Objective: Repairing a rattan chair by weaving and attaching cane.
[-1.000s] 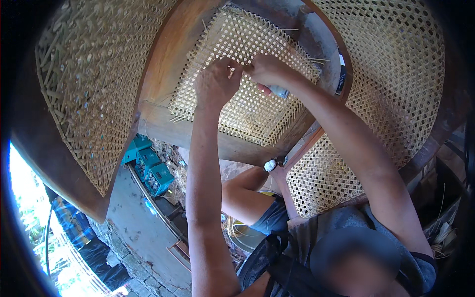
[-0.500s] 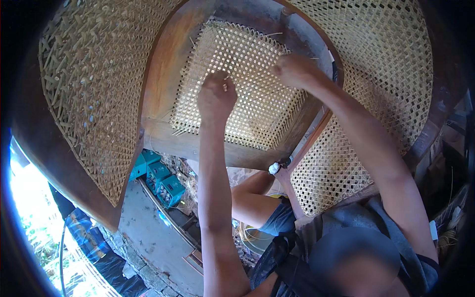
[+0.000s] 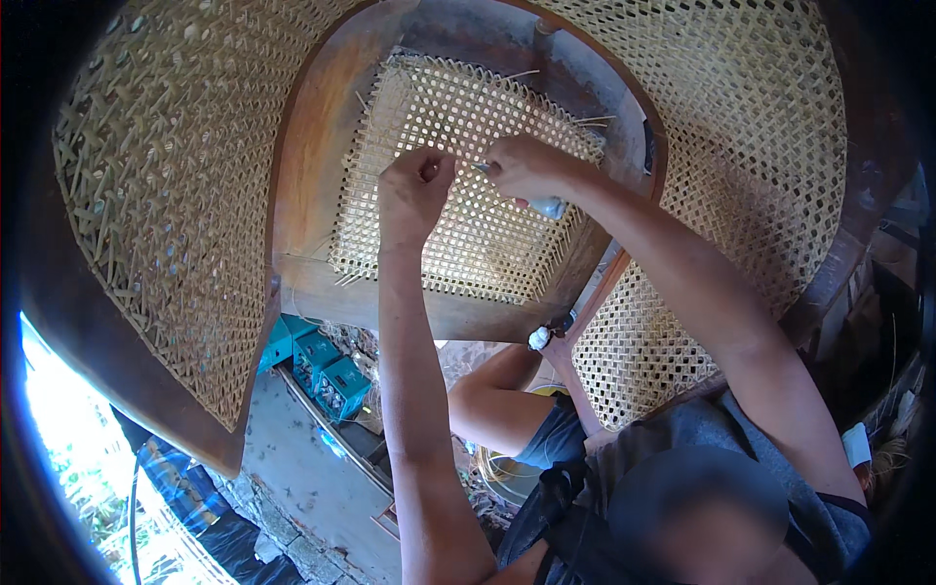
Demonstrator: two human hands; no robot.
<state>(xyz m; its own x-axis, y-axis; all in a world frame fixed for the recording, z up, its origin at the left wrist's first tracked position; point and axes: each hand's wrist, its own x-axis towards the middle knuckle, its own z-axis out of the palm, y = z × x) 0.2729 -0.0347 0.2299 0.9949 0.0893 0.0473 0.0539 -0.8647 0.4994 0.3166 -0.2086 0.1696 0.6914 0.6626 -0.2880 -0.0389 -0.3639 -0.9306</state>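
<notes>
Cane panel (half-woven) under both hands.

Outdoor furniture-caning workshop: woven cane chair panels, bare wooden frame, stone paving, crates.

A grey concrete floor lies in hard daylight, bright at the lower left. On it, just beside a rough stone edge, stand 3 teal crates, with blue cloth further left.
</notes>
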